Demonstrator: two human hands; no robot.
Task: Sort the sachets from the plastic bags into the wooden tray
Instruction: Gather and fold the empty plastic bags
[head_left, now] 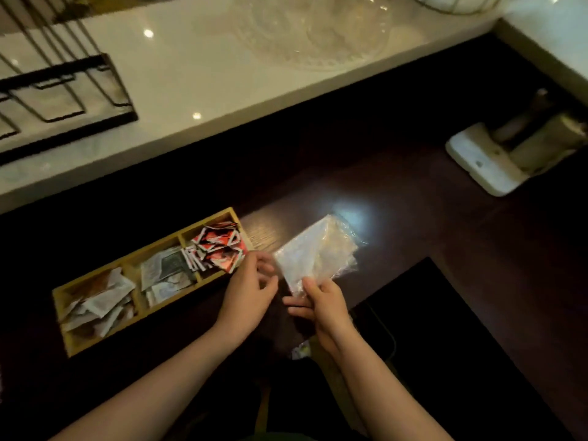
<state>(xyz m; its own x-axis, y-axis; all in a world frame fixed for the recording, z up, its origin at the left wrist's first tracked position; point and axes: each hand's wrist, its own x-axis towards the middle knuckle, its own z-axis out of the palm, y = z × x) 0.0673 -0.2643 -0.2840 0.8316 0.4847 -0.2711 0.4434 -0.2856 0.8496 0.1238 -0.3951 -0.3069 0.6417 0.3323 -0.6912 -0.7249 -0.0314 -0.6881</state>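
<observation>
A wooden tray [60, 296] with three compartments lies on the dark counter at lower left. Its right compartment holds red and white sachets [219, 246], the middle one grey and white sachets [165, 275], the left one white and brown sachets [98, 300]. My right hand [321, 305] pinches the lower edge of a clear plastic bag [315, 249] just right of the tray. My left hand [251, 292] hovers with relaxed fingers by the tray's right end, close to the bag. I cannot tell whether the bag holds anything.
A pale stone counter [197, 74] runs along the back with a black wire rack [60, 93] at left and a glass dish [315, 30]. A white holder [486, 167] stands at right. A small wrapper [300, 350] lies near my right wrist.
</observation>
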